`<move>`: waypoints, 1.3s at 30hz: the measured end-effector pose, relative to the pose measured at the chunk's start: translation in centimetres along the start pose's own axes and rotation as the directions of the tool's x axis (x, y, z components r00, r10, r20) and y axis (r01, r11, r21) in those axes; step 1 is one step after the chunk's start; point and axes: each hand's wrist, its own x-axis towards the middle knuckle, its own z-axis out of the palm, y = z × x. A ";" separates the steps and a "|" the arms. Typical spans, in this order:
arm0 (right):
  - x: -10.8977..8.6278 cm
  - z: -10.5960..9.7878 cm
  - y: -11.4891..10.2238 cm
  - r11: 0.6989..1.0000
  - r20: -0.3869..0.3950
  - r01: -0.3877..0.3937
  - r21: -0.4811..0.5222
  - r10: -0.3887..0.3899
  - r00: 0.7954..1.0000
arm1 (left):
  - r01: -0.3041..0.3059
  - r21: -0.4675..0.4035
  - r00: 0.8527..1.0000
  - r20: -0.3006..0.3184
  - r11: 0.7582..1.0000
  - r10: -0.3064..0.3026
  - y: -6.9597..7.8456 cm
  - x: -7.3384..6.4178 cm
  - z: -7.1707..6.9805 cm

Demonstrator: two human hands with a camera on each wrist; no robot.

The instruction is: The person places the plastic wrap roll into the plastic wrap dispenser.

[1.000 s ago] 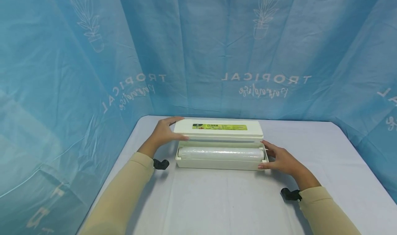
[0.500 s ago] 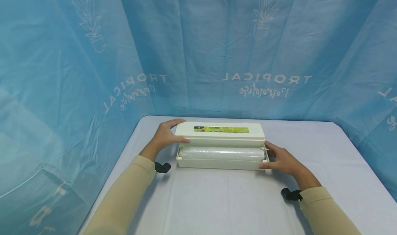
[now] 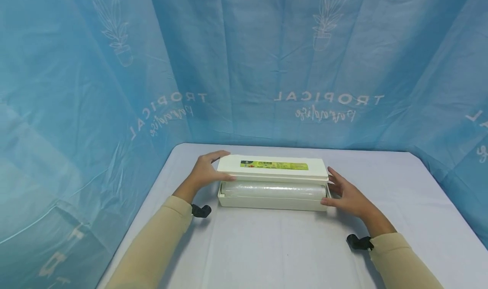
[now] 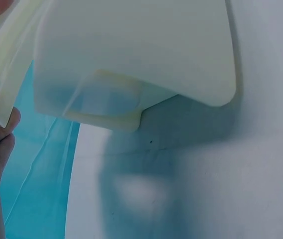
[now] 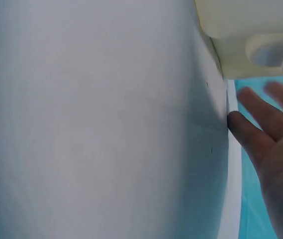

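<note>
A long white box (image 3: pixel 267 202) lies on the table with a shiny roll of plastic wrap (image 3: pixel 274 191) inside it. Its white lid (image 3: pixel 272 177), with a green-yellow label, is over the back part of the box and leaves the front of the roll showing. My left hand (image 3: pixel 206 171) grips the lid's left end, thumb in front and fingers behind. In the left wrist view the lid (image 4: pixel 7 64) is tilted above the box (image 4: pixel 131 45). At the box's right end is my right hand (image 3: pixel 348 198), its fingers spread; the right wrist view shows the fingertips apart from the box (image 5: pixel 255 20).
A white cloth covers the table (image 3: pixel 248 246). Blue printed curtains (image 3: pixel 251 68) hang behind it and at both sides. Each wrist carries a small black camera mount (image 3: pixel 201 211).
My left hand has brought the lid down and toward me, over the back of the roll. My right hand stays by the right end, its fingers now straighter and more spread.
</note>
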 end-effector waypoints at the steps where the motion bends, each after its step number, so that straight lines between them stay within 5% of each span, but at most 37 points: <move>1: 0.0 0.1 0.0 1.000 -0.020 0.001 0.002 -0.001 1.000 | 0.004 0.000 1.000 0.003 1.000 -0.004 0.0 -0.1 0.1; 9: 0.1 0.8 -0.5 0.999 -0.133 0.041 -0.023 -0.044 0.990 | -0.010 -0.005 1.000 0.011 1.000 0.010 0.2 -0.5 0.7; 31: 0.0 1.7 -2.3 0.982 -0.237 0.100 -0.158 -0.136 0.962 | 0.049 -0.027 0.998 -0.026 0.998 -0.050 0.5 -2.7 1.5; 39: -0.5 2.2 -2.8 0.981 -0.247 0.088 -0.172 -0.130 0.960 | 0.011 -0.074 0.999 -0.034 0.997 -0.013 0.2 -4.0 2.1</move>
